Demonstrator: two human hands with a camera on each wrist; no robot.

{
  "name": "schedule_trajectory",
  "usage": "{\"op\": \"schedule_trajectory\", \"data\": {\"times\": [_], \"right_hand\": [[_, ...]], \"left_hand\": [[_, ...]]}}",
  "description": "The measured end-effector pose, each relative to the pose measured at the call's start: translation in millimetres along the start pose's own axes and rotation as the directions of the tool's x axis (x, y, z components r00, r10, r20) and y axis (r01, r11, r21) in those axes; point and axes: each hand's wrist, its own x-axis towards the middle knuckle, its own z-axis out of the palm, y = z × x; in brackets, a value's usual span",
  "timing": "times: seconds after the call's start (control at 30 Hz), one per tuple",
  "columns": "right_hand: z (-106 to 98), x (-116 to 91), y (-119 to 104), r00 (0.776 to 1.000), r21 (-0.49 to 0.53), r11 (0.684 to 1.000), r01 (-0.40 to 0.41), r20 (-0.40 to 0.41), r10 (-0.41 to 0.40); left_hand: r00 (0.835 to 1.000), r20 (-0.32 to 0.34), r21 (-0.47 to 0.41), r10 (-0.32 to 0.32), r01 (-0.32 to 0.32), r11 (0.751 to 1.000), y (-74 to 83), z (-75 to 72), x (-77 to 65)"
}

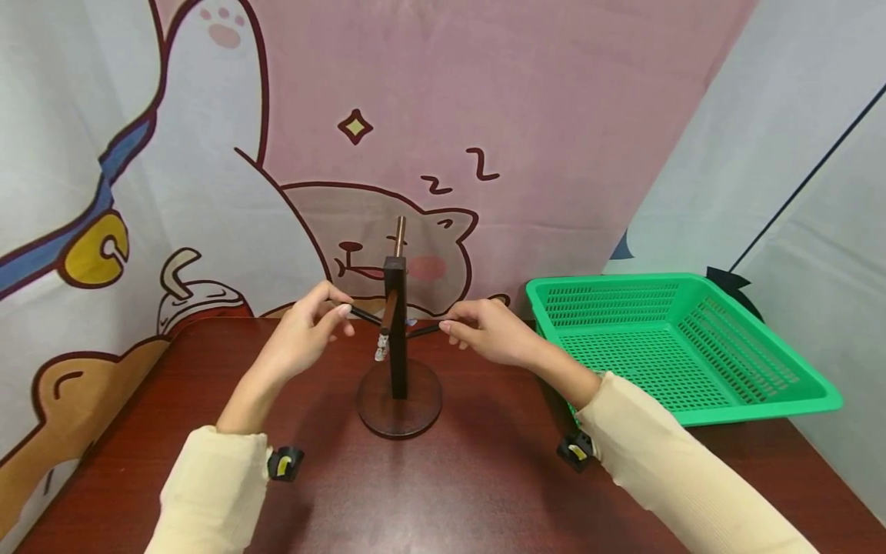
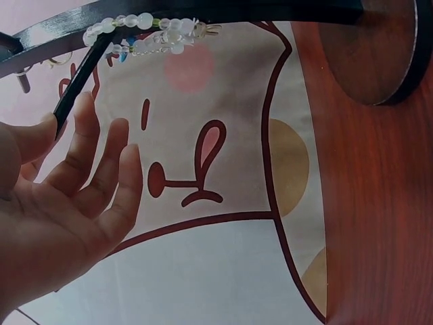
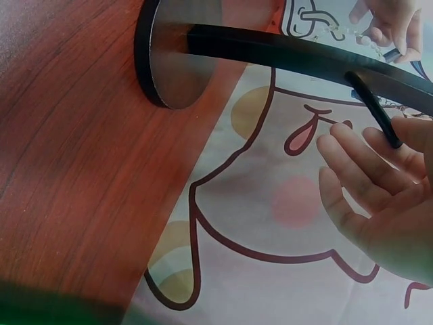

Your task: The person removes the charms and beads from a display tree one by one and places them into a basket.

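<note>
Though two hands (image 1: 302, 329) (image 1: 490, 331), one stand (image 1: 398, 369).

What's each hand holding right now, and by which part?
On the stand, the left hand pinches the left black peg by its outer end; the right hand pinches the right black peg likewise.

At the right side of the shiny red-brown desk (image 1: 477, 485), a green basket (image 1: 764, 412) is seen, and its sides and bottom are dotted with little holes. Behind the desk, a big cloth (image 1: 574, 138) is hung, with pink in the middle. On it, a sleepy animal face (image 1: 332, 211) is drawn, with a pink cheek. Two Z letters (image 1: 482, 165) are put above it, and a yellow star (image 1: 355, 126) is drawn nearby. At the left, a raised white paw (image 1: 214, 92) and a yellow bell (image 1: 86, 254) on a blue band (image 1: 128, 150) are shown.
</note>
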Motion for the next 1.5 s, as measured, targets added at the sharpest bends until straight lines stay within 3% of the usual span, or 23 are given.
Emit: {"op": "schedule_trajectory", "data": {"times": [0.43, 0.8, 1.5], "right_hand": [[1, 1, 2, 1.0, -0.019, 1.0, 0.022, -0.014, -0.022], [1, -1, 1, 0.999, -0.008, 0.999, 0.038, -0.035, -0.039], [5, -7, -2, 0.996, -0.021, 0.999, 0.028, -0.078, -0.03]], "left_hand": [[0.996, -0.083, 0.054, 0.014, -0.009, 0.998, 0.7, 3.8, -1.9], [0.993, -0.088, 0.103, 0.077, -0.068, 0.992, 4.1, 1.4, -10.7], [0.957, -0.146, 0.1, 0.249, -0.237, 0.966, 50.8, 6.8, -36.4]]}}
